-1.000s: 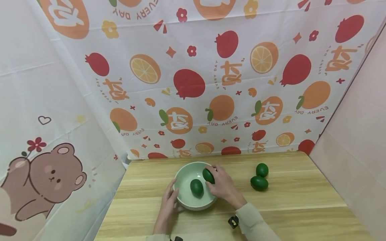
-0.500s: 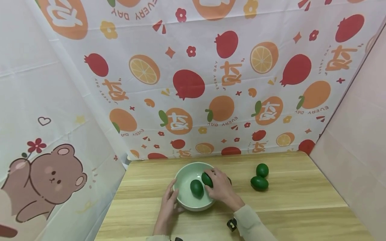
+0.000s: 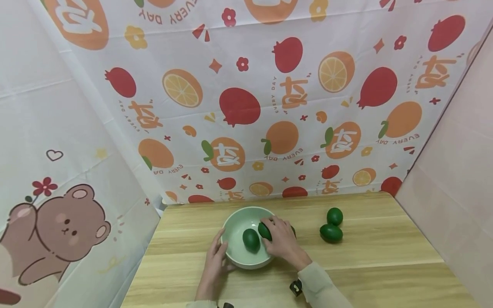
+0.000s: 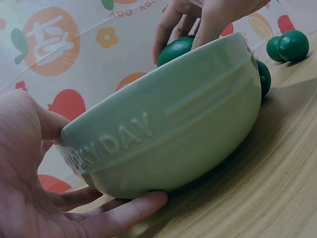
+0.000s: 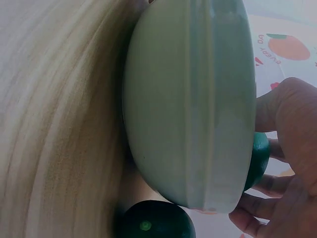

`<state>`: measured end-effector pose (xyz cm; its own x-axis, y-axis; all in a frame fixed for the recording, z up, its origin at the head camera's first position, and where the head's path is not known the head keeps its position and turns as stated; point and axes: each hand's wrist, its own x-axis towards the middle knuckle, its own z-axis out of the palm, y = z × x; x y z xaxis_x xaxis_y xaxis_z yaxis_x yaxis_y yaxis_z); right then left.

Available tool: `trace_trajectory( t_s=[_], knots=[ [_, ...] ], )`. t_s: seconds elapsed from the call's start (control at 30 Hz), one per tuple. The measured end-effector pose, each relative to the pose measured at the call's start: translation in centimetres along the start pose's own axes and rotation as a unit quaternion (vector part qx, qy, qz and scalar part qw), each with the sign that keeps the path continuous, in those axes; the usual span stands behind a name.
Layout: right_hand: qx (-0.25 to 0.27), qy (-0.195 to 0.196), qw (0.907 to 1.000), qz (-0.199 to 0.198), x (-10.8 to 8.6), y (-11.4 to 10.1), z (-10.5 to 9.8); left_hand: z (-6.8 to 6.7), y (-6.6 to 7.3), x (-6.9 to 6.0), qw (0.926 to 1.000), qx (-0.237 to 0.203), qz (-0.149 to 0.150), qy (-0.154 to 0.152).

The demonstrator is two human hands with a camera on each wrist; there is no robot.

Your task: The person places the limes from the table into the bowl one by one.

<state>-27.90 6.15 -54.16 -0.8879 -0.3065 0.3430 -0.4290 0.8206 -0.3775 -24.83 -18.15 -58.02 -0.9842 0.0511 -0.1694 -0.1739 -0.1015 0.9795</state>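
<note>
Clearly, a fruit-printed cloth (image 3: 262,72) hangs behind a wooden table (image 3: 385,256). On the table stands a pale green bowl (image 4: 188,129). The left hand (image 3: 215,259) holds the bowl's left side, thumb at the rim, other fingers lower on the wall. The right hand (image 3: 285,241) has its fingers curled round a green fruit (image 3: 263,231) at the bowl's right rim. Another fruit (image 3: 251,240) lies loose in the bowl; a third fruit (image 5: 163,221) sits on the table just outside; two more fruits (image 3: 331,234) rest close together farther right
</note>
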Motion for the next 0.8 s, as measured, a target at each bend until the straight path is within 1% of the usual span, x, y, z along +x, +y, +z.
trace_trajectory(
  t_s=[0.2,0.47,0.8],
  knots=[
    [-0.018,-0.001,0.9998,-0.006,-0.16,0.01,0.28,0.09,0.11,-0.03,1.0,0.002,0.006,0.002],
    [-0.019,-0.039,0.999,0.013,-0.36,-0.09,0.66,-0.06,-0.27,-0.16,1.0,0.005,0.004,0.006],
    [-0.035,-0.037,0.9986,0.015,-0.24,-0.15,1.01,-0.05,-0.03,-0.17,1.0,0.005,0.0,0.005]
  ],
)
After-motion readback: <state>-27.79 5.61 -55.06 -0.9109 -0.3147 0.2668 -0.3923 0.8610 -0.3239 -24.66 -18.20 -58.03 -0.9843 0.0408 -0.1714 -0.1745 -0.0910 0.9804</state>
